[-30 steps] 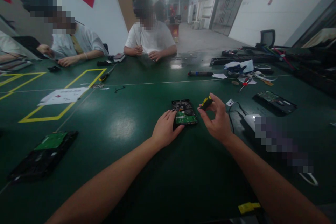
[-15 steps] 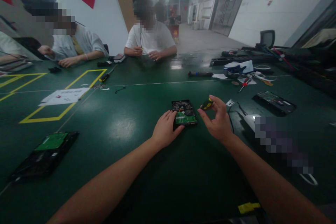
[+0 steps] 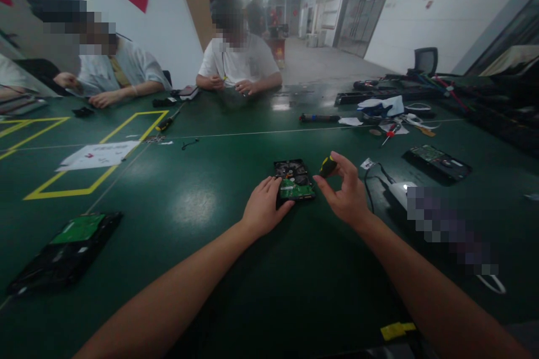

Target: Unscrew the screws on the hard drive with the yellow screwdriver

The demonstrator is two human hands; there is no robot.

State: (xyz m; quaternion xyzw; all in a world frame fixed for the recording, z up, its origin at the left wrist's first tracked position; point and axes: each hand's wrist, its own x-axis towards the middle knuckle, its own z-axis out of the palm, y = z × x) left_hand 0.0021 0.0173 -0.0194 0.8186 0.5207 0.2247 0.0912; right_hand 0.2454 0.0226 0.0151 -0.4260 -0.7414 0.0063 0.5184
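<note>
A hard drive (image 3: 298,186) lies on the green table with its green circuit board facing up. My left hand (image 3: 263,207) grips it along the near left corner, fingers on the left edge and thumb at the near side. Just right of the drive, my right hand (image 3: 347,193) pinches a screwdriver (image 3: 327,166) by its black and yellow handle. The handle is tilted, and its shaft is too hard to make out. I cannot tell whether the screwdriver touches the drive.
Another hard drive (image 3: 67,252) lies at the near left, and one more drive (image 3: 438,162) on the right. A power strip (image 3: 400,188), partly blurred, sits beside my right forearm. A paper sheet (image 3: 99,155) and a second screwdriver (image 3: 168,120) lie farther left. Several people sit across the table.
The screwdriver handle and my right hand shift very slightly, the handle standing a little more upright. My left hand stays on the hard drive. The whole view drifts slightly left.
</note>
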